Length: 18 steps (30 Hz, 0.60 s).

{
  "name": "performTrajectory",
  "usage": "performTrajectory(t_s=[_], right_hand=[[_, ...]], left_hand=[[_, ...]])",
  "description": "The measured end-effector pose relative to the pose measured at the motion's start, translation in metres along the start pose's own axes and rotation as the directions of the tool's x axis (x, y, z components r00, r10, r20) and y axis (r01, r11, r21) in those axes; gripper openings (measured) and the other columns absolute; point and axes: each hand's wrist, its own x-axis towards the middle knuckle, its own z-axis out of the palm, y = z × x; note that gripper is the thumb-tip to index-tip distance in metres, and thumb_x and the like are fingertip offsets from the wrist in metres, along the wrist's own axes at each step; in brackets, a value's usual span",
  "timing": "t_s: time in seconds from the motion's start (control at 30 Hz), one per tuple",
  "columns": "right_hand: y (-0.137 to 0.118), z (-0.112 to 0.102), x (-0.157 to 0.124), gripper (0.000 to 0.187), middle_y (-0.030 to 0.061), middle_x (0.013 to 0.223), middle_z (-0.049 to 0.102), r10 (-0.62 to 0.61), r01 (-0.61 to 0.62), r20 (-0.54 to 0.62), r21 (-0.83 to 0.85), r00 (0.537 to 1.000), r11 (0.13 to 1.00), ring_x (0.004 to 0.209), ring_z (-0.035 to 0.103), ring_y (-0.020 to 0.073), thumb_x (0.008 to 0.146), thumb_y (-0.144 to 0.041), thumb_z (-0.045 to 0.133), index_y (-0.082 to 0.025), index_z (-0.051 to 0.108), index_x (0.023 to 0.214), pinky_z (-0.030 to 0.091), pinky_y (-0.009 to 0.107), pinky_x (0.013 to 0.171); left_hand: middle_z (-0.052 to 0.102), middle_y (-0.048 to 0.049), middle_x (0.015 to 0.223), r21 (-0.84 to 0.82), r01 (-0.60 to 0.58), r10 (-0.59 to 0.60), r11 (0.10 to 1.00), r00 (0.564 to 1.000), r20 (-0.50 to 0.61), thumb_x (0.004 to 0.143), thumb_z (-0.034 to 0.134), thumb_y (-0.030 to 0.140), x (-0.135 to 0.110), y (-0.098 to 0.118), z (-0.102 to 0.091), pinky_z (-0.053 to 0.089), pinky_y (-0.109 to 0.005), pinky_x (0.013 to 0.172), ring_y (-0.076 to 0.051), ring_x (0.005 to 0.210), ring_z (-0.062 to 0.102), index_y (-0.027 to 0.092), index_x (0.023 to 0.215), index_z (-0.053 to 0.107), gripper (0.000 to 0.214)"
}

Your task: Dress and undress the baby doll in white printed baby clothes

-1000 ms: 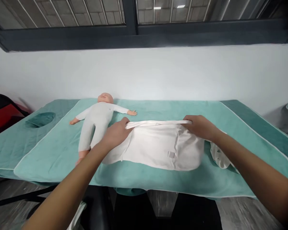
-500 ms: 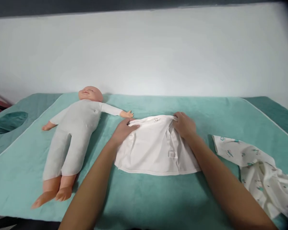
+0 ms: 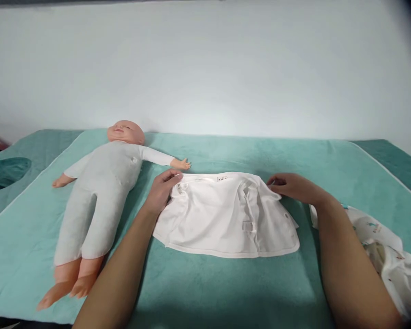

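Note:
A white baby shirt (image 3: 205, 214) lies spread on the green cover, with printed labels on it and creased cloth right of its middle. My left hand (image 3: 165, 189) pinches its upper left corner between thumb and fingers. At the upper right edge, my right hand (image 3: 291, 186) has its fingers bent together on the cloth; the fingertips are partly hidden. Left of the shirt, a baby doll (image 3: 104, 183) with a pale cloth body lies on its back. One doll hand reaches close to my left hand.
A crumpled white printed baby garment (image 3: 380, 233) lies at the right, partly behind my right forearm. The green padded cover (image 3: 226, 292) spreads under everything, with an oval hollow (image 3: 8, 172) at its left. A white wall (image 3: 205, 68) stands behind.
My right hand has moved right, and the shirt's right side now spreads farther out with its flap edge showing. My left hand stays at the upper left corner. The view has shifted slightly.

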Motion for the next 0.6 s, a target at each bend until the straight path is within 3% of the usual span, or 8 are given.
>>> performTrajectory(t_s=[0.1,0.17,0.3,0.4,0.6], right_hand=[[-0.009,0.000,-0.008,0.046,0.0012,0.080,0.069,-0.088,0.092,0.165,-0.018,0.982,0.996,0.072,0.059,0.0192,0.075,-0.065,0.066,-0.023,0.073,0.090,0.040,0.028,0.063],[-0.011,0.003,-0.006,0.049,0.0003,0.075,0.065,-0.112,0.111,0.150,0.011,0.982,0.994,0.069,0.054,0.0173,0.075,-0.070,0.064,-0.021,0.071,0.082,0.036,0.028,0.062],[-0.010,0.019,0.009,0.052,-0.0004,0.069,0.059,-0.160,0.170,-0.168,0.045,0.973,0.984,0.065,0.049,0.0151,0.084,-0.070,0.051,-0.020,0.062,0.076,0.034,0.027,0.060],[-0.013,0.027,0.016,0.044,0.0003,0.073,0.064,-0.126,0.147,-0.355,0.035,0.926,0.989,0.069,0.053,0.0160,0.089,-0.061,0.049,-0.021,0.066,0.083,0.036,0.026,0.062],[-0.005,0.019,0.017,0.033,0.0016,0.071,0.067,-0.004,0.020,-0.595,0.020,0.804,1.000,0.068,0.056,0.0181,0.084,-0.052,0.060,-0.021,0.072,0.084,0.039,0.030,0.062]], left_hand=[[0.055,0.0030,0.070,0.025,-0.113,0.116,0.993,0.985,-0.132,0.072,0.075,0.034,0.003,-0.002,0.000,0.034,-0.022,0.058,-0.010,0.062,0.046,0.017,0.079,0.067,0.020],[0.056,0.0024,0.071,0.062,-0.180,0.189,0.982,0.960,-0.207,0.073,0.074,0.034,0.005,-0.003,0.000,0.035,-0.023,0.060,-0.011,0.065,0.047,0.018,0.080,0.068,0.018],[0.059,0.0017,0.075,0.131,-0.245,0.272,0.961,0.926,-0.263,0.075,0.072,0.033,0.006,-0.003,0.000,0.037,-0.023,0.064,-0.012,0.068,0.049,0.019,0.082,0.069,0.017],[0.060,0.0014,0.078,0.171,-0.254,0.294,0.952,0.915,-0.276,0.076,0.071,0.035,0.006,-0.004,-0.001,0.037,-0.023,0.065,-0.012,0.069,0.050,0.019,0.084,0.069,0.018],[0.057,0.0025,0.071,0.271,-0.196,0.264,0.942,0.934,-0.242,0.079,0.069,0.040,0.008,-0.008,-0.001,0.034,-0.024,0.058,-0.012,0.062,0.046,0.020,0.087,0.069,0.022]])
